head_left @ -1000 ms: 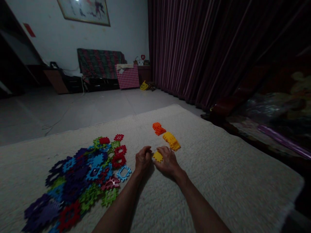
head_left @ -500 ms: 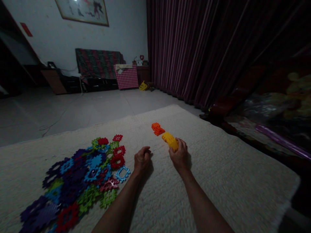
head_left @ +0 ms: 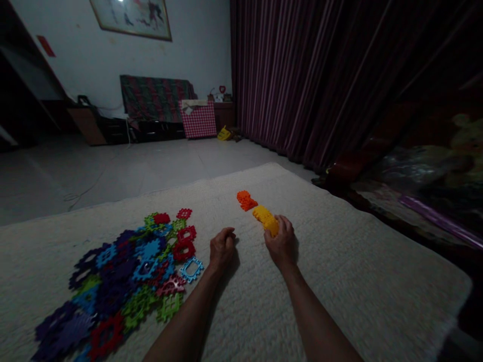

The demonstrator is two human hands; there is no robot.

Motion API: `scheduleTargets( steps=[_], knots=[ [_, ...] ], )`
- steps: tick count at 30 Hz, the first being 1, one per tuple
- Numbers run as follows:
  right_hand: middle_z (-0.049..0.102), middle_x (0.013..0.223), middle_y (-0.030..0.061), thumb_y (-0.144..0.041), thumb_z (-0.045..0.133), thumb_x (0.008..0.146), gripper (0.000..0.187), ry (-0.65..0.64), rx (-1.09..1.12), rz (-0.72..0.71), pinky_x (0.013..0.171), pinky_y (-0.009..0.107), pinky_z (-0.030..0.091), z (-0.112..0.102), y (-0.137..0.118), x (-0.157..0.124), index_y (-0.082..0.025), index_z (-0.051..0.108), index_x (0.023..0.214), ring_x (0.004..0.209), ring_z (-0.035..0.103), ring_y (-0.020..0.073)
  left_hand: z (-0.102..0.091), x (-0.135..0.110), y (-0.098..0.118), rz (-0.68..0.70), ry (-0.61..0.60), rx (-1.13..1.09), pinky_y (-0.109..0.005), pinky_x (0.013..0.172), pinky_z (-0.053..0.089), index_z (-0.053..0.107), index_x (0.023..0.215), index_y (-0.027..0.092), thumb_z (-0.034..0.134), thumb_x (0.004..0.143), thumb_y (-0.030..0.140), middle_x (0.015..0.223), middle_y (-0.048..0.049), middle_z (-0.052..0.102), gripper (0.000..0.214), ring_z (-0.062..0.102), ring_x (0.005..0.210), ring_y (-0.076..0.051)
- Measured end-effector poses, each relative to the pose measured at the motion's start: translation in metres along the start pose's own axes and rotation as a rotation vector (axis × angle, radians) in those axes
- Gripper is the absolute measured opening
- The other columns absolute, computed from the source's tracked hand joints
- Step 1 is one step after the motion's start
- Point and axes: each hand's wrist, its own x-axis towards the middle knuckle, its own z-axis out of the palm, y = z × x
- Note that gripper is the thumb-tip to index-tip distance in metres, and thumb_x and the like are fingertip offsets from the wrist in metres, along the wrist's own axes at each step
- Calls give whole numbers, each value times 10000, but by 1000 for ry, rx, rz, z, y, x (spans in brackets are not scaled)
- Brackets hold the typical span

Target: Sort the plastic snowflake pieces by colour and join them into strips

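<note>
My right hand (head_left: 281, 241) has its fingers around the near end of a row of yellow interlocking toy pieces (head_left: 266, 219) lying on the pale quilted mat (head_left: 339, 261). Just beyond that row, a small group of orange pieces (head_left: 247, 200) lies close to its far end. My left hand (head_left: 222, 246) rests on the mat with its fingers curled in, and nothing shows in it. To its left spreads a heap of flat toothed pieces (head_left: 116, 271) in purple, blue, green and red. Nearest that hand is a light blue square frame piece (head_left: 191, 269).
Grey floor tiles (head_left: 169, 161) lie past the mat's far edge. Dark purple curtains (head_left: 283, 75) hang at the right. A low cabinet (head_left: 88, 125) stands by the wall, near a red checked cloth (head_left: 198, 120). A purple tube-like roll (head_left: 441, 221) lies at the right.
The whole view has shifted slightly. My right hand keeps its hold on the yellow pieces, and my left hand stays curled in the same place on the mat.
</note>
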Motion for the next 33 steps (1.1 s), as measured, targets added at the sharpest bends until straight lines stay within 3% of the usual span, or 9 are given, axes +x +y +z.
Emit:
scheduleTargets(
  steps=[4, 10, 12, 15, 23, 29, 33],
  knots=[
    [623, 1156, 139, -179, 496, 836, 350, 39, 208, -134, 970, 443, 515, 4, -16, -2, -163, 581, 1174, 1102, 595, 250, 1, -2, 2, -27, 12, -31, -279, 717, 539, 720, 968, 149, 477, 732, 154, 791, -48, 715, 339, 672, 727, -159],
    [688, 955, 93, -171, 446, 868, 239, -356, 380, -246, 843, 361, 545, 18, -28, -17, -186, 644, 1002, 903, 655, 213, 5, 1, 1, -27, 59, 47, -312, 800, 542, 713, 1011, 152, 446, 713, 86, 853, -66, 731, 406, 677, 802, -173],
    [685, 950, 102, -192, 446, 863, 237, -403, 345, -239, 851, 381, 533, 22, -26, -18, -185, 646, 988, 907, 649, 228, 6, 2, -1, -31, 110, 70, -323, 833, 538, 710, 1015, 155, 445, 702, 65, 911, -80, 732, 420, 677, 860, -183],
    [683, 945, 112, -210, 437, 848, 245, -416, 326, -223, 858, 391, 522, 25, -23, -17, -183, 642, 979, 899, 647, 235, 6, 3, -2, -41, 162, 93, -350, 882, 527, 712, 1013, 161, 444, 695, 46, 944, -86, 729, 431, 671, 907, -194],
    [686, 884, 99, -248, 444, 819, 228, -396, 287, -262, 833, 368, 518, 27, -22, -13, -189, 646, 910, 846, 646, 226, 2, 5, 6, -104, 103, 85, -338, 867, 531, 725, 1007, 148, 445, 680, 8, 940, -86, 731, 452, 668, 867, -178],
    [698, 906, 115, -239, 424, 822, 249, -384, 245, -260, 842, 377, 514, 29, -22, -13, -181, 653, 900, 864, 647, 232, 2, -3, 6, -19, 28, 227, -357, 918, 504, 724, 992, 140, 501, 707, -9, 964, -98, 725, 391, 637, 950, -201],
    [700, 910, 123, -232, 423, 800, 260, -397, 226, -256, 850, 391, 512, 29, -22, -12, -177, 658, 897, 869, 644, 242, -5, -18, 2, 42, -30, 305, -364, 914, 499, 711, 983, 156, 576, 767, 72, 1009, -107, 695, 269, 606, 981, -213]
  ],
)
